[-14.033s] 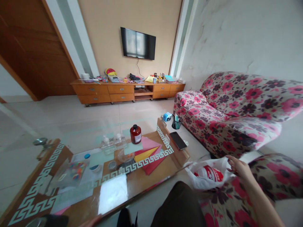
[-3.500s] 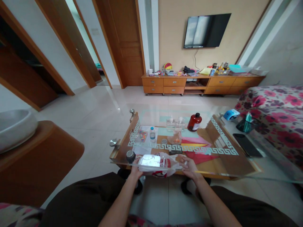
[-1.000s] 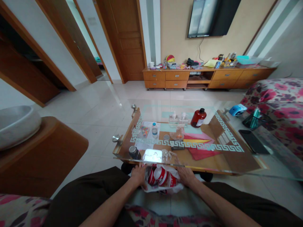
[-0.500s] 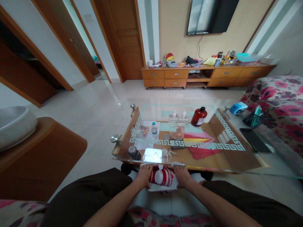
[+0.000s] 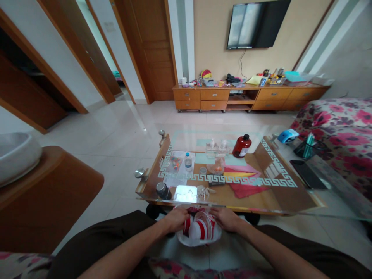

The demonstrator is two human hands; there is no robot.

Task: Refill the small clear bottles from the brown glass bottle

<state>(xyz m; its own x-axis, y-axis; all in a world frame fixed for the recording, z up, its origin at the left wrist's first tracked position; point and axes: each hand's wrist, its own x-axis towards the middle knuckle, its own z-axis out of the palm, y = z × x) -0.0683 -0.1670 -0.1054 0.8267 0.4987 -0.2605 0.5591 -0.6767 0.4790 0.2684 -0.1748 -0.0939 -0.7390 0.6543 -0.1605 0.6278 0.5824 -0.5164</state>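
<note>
Two hands, one parted bag, and surroundings, entered from the left.

One pale basin (image 5: 20,155), on a rounded wooden stand (image 5: 66,182), well apart from the hands. One glass-topped table (image 5: 280,203) with key-pattern border, across the middle. One dark jar (image 5: 163,191), silver-lidded, leaning in view, at the table's near left. One small bottle (image 5: 188,162), blue-capped, upright, farther back.

One left hand (image 5: 178,217): fingers curled in, closed on the left part of the bag's rim; fingertips partly hidden.

One white plastic bag (image 5: 190,243), mouth spread upward, held between the knees just before the table's near edge; contact with that edge cannot be told. Within: red-and-white containers (image 5: 202,229), probably several, exact count hidden. Progress, by judgement: bag opened, contents laid bare. Outstanding: the containers seen are all inside the bag, none standing on the glass, and neither hand has hold of one.

One crumpled clear wrapper (image 5: 207,192), near the bag, beyond the table edge.

One right hand (image 5: 228,219): fingers bent, apparently closed on the rim's right part; thumb unclear.

One brown bottle (image 5: 241,147), black-capped, upright. Red paper (image 5: 247,190), flat. One phone (image 5: 308,174). One pen cup (image 5: 309,149), filled, at far right.
</note>
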